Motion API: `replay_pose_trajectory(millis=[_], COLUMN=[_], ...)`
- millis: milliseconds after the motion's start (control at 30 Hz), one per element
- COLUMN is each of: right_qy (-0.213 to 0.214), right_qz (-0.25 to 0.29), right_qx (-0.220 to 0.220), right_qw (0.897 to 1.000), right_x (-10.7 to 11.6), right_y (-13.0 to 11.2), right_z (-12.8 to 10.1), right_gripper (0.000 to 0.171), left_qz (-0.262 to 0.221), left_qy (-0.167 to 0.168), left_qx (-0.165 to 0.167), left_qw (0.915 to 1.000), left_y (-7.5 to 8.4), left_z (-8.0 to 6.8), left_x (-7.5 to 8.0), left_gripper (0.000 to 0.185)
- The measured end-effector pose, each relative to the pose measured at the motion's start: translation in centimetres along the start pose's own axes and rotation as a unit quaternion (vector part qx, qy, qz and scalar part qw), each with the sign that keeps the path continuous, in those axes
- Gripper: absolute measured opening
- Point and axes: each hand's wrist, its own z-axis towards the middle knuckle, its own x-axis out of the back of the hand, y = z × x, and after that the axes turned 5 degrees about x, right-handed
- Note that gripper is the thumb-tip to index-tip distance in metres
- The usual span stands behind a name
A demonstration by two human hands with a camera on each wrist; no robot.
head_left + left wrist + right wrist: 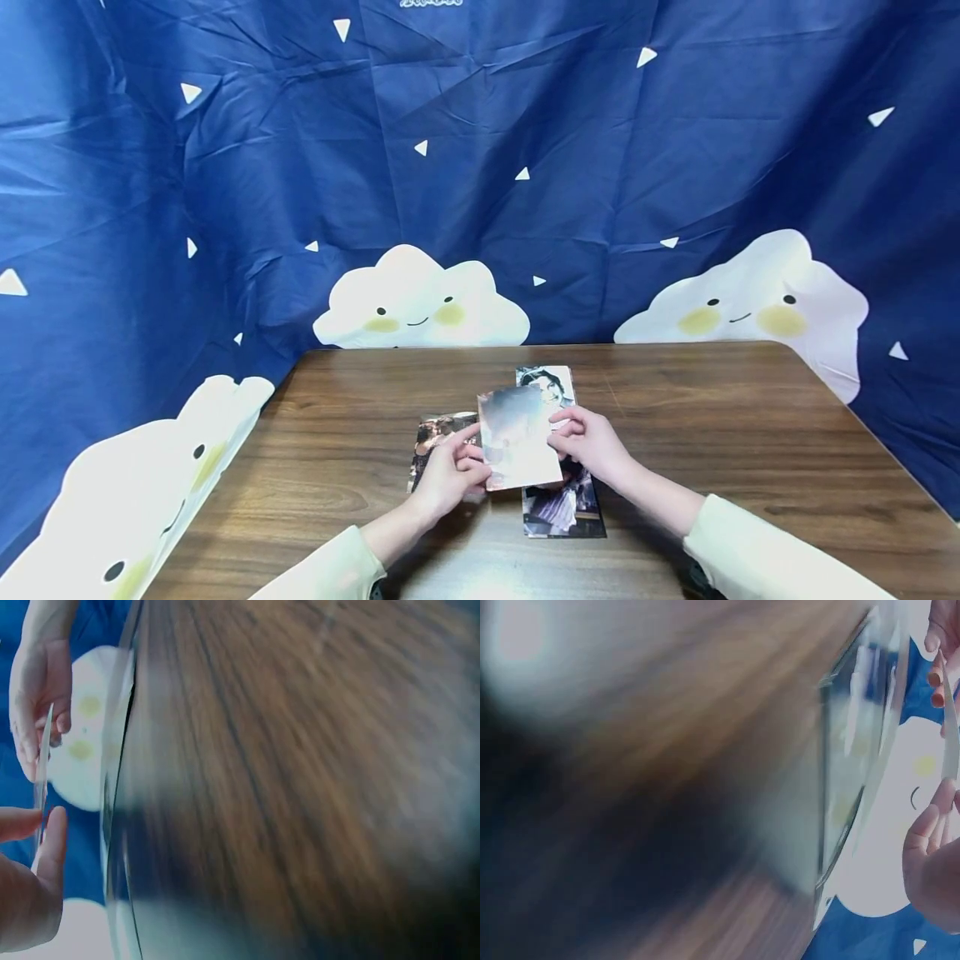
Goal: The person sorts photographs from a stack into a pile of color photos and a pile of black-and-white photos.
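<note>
A pale, glossy photo card (517, 442) is held up over the table by both hands. My left hand (450, 471) pinches its left edge, thumb in front. At the opposite edge my right hand (588, 442) pinches it between thumb and fingers. Seen edge-on, the photo card (41, 780) looks thin and stands off the tabletop in the left wrist view; the right wrist view shows the photo card (950, 735) slightly bowed. Behind it lie a dark-toned photo card (426, 432), a black-and-white portrait card (557, 382) and a purple-dark card (562, 510), each partly covered.
The brown wood-grain table (330, 442) has rounded far corners. A blue curtain (480, 108) with white triangles and smiling clouds hangs behind and along the left side. Pale sleeves cover both forearms.
</note>
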Motion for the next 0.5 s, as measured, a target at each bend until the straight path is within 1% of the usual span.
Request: replay_pose_trajectory(millis=[133, 233, 367, 500], right_qy=[0.0, -0.014, -0.039, -0.054], right_qz=[-0.017, -0.025, -0.037, -0.049], right_qx=[-0.022, -0.028, -0.024, -0.017], right_qw=[1.0, 0.999, 0.998, 0.997], right_x=[1.4, 2.2, 3.0, 3.4], right_y=[0.4, 0.8, 1.3, 1.8], right_z=[-1.4, -2.5, -3.6, -4.4], right_gripper=[0.03, 0.035, 0.049, 0.059], left_qz=[0.023, 0.024, 0.033, 0.047], left_qy=[-0.018, -0.021, -0.023, -0.036], left_qx=[-0.005, 0.006, 0.024, 0.039], left_qw=[0.9996, 0.9995, 0.9989, 0.9975], left_y=[-0.2, -0.4, -0.5, -0.6], left_z=[0.2, 0.3, 0.2, 0.1], left_x=[-1.5, -2.5, -3.5, -4.2], left_gripper=[0.069, 0.067, 0.066, 0.07])
